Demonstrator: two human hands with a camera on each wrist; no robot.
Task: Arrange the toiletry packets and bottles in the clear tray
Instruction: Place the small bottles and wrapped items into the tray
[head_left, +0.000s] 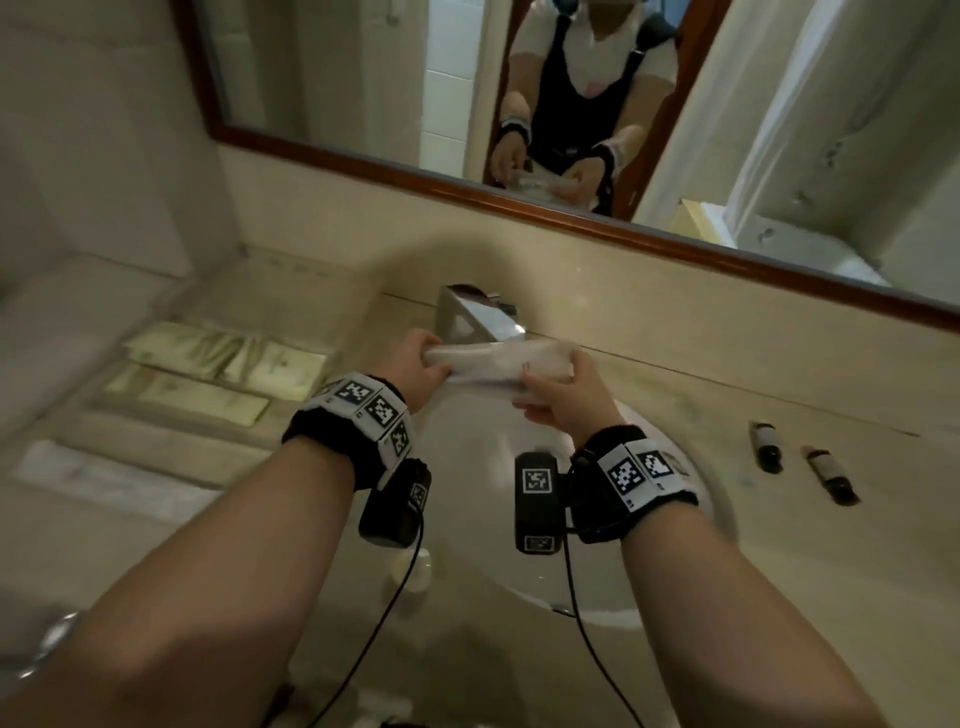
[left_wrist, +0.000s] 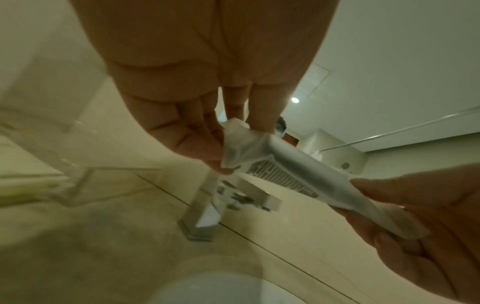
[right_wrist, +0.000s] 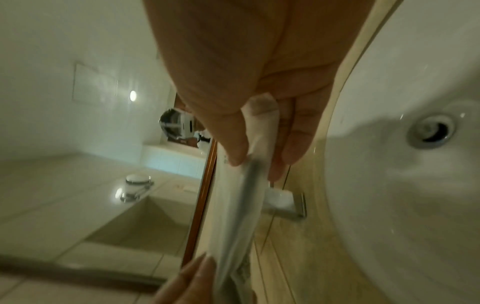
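Observation:
A long white packet (head_left: 498, 366) hangs in the air over the sink, just in front of the tap. My left hand (head_left: 421, 364) pinches its left end and my right hand (head_left: 558, 397) pinches its right end. In the left wrist view the packet (left_wrist: 293, 170) shows printed bars on its underside, and the thumb and fingers (left_wrist: 197, 148) clamp its crumpled end. From the right wrist the packet (right_wrist: 244, 201) runs away edge-on under my thumb. The clear tray (head_left: 88, 415) stands on the counter at left with several pale yellow-green packets (head_left: 223, 364) lying flat in it.
Two small dark bottles (head_left: 766, 444) (head_left: 831, 475) lie on the counter to the right of the sink (head_left: 675, 545). A chrome tap (head_left: 478, 314) stands behind the packet. A wood-framed mirror (head_left: 519, 202) runs along the wall. A white folded cloth (head_left: 104, 480) lies at the near left.

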